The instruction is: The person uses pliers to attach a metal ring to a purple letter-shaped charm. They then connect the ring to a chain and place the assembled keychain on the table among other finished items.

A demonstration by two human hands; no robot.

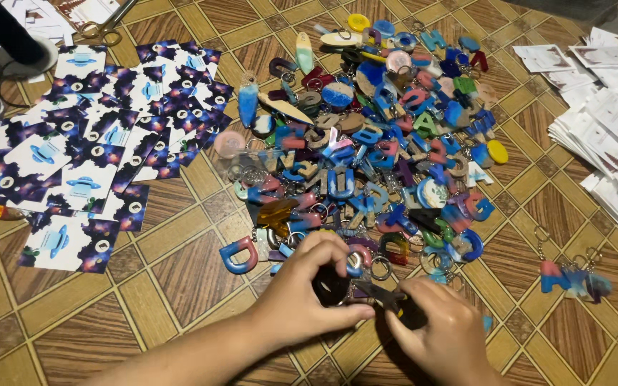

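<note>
Keychain piece (332, 286) sits pinched in left hand (305, 289) fingers; right hand (441, 329) fingers are clamped around dark pliers (384, 297) just beside it.

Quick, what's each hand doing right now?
Left hand: closed, pinching a dark keychain piece.
Right hand: closed on pliers.

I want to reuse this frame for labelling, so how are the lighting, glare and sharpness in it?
Head view: warm, fairly dim light; the keychain pile is sharp enough to tell letter shapes; mild glare on the white packets at the right; the left hand and right hand are slightly soft and cast a dark shadow over what they hold; top corners fall into darkness.
</note>
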